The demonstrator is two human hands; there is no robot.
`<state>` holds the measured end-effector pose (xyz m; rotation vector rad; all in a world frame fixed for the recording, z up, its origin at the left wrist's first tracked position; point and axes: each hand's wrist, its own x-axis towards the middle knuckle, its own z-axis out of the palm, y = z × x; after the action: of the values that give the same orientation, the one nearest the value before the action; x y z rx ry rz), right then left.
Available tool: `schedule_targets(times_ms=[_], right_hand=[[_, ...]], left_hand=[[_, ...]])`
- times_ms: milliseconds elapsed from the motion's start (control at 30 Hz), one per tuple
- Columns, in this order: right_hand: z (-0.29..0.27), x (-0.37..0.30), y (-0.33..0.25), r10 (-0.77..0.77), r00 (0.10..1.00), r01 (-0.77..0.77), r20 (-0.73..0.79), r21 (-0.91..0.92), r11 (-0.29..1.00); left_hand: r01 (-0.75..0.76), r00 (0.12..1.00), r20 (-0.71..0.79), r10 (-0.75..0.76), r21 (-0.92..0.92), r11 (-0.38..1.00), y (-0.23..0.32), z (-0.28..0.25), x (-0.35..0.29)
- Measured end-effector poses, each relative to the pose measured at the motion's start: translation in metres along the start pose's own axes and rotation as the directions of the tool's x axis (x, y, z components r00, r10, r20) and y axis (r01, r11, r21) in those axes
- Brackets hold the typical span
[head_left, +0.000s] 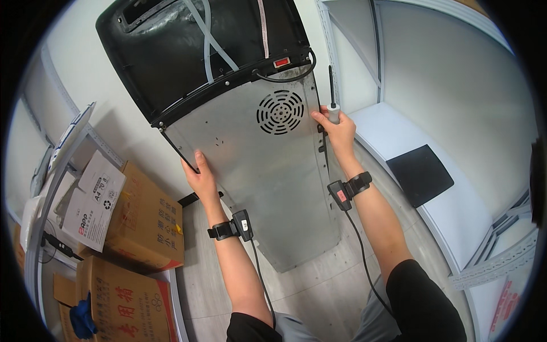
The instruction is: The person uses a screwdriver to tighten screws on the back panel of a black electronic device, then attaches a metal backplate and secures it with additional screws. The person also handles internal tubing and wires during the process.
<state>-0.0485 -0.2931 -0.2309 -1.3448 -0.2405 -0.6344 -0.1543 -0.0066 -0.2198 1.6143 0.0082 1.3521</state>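
A tall appliance stands before me, with a black upper housing (171, 57) and a grey metal back panel (268, 182) pierced by a round slotted vent. My left hand (200, 175) grips the panel's left edge, thumb on its face and the other fingers round the side, partly hidden. At the right edge, my right hand (341, 131) is closed round the grey handle of a screwdriver (334, 111), its dark shaft pointing up. That hand's thumb reaches to the panel's edge. A red rocker switch (282, 62) and a black cable (285, 78) sit above the vent.
Cardboard boxes (145, 214) fill a shelf rack at the left. To the right, a white shelf (370, 128) bears a flat black sheet (420, 175). Pale tubes (206, 40) cross the housing. Wired black bands (242, 225) circle both my wrists.
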Motion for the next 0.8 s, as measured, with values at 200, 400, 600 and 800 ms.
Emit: schedule_targets(times_ms=[200,400,600,800], right_hand=[[0.002,0.003,0.004,0.005,1.0,-0.005,-0.017,0.008,1.0],[0.003,0.004,0.004,0.035,0.999,-0.034,-0.02,0.052,0.998],[0.003,0.004,0.003,0.08,0.996,-0.079,-0.027,0.05,0.996],[0.004,0.001,0.001,0.116,0.993,-0.114,-0.039,0.04,0.993]], left_hand=[[-0.029,0.999,-0.014,0.029,0.018,0.999,-0.006,-0.001,0.0],[-0.043,0.999,-0.028,0.044,0.048,0.998,-0.005,-0.001,0.001],[-0.049,0.997,-0.051,0.056,0.121,0.991,-0.003,0.0,0.0],[-0.228,0.95,-0.17,0.261,0.189,0.955,0.001,0.01,-0.006]])
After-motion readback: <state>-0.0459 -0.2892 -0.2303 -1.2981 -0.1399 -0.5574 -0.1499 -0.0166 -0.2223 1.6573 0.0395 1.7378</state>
